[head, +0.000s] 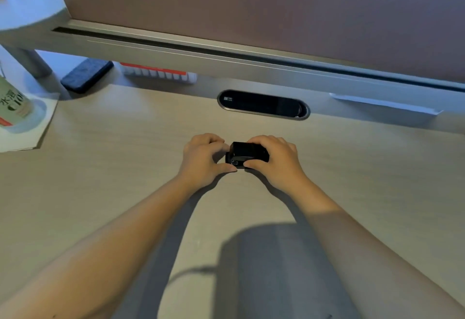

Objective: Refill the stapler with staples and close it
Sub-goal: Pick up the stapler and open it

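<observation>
A small black stapler [242,155] lies on the light wooden desk [125,167], in the middle of the head view. My right hand [274,161] is wrapped over its right end, fingers on top and thumb at the front. My left hand [203,160] touches its left end, with the thumb tip at the metal front part and the fingers curled behind. Whether the stapler's top is fully down is hard to tell. No loose staples show.
A dark oval cable slot [263,104] sits in the desk behind the stapler. A partition panel [251,12] rises at the back. At the left stand a bottle [13,100] on papers, a dark blue pad [86,74] and a red-and-white box [158,72].
</observation>
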Demonstrator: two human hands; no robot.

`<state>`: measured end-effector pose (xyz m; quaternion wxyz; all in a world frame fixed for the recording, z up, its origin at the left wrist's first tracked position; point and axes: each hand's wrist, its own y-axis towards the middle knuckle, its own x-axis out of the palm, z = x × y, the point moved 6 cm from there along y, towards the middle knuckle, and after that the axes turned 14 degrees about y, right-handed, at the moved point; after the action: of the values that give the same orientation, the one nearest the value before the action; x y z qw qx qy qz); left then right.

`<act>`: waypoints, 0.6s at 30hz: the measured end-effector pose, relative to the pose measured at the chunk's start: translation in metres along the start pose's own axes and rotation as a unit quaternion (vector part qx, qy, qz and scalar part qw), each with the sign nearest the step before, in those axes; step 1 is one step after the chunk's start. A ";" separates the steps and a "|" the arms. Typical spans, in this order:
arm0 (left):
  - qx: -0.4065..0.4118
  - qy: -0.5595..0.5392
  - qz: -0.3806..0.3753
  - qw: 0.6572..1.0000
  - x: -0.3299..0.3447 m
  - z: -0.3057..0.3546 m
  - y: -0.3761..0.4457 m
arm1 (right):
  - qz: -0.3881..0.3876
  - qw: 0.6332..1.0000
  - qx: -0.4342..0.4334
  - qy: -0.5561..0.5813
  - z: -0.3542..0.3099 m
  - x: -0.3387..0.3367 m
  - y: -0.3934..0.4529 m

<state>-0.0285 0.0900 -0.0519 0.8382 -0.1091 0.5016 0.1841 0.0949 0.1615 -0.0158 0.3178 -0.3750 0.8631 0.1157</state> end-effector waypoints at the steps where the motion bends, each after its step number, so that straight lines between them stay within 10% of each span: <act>1: -0.009 0.001 -0.015 1.000 0.004 0.000 -0.003 | -0.004 1.000 0.005 0.005 0.002 0.003 -0.003; 18: 0.007 0.053 -0.034 0.998 0.006 0.004 -0.026 | 0.123 0.939 0.004 0.320 0.000 -0.033 -0.047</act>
<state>-0.0120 0.0692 -0.0550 0.8170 -0.1296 0.5427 0.1457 0.1455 0.1479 0.0066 0.0098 -0.2821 0.9590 0.0243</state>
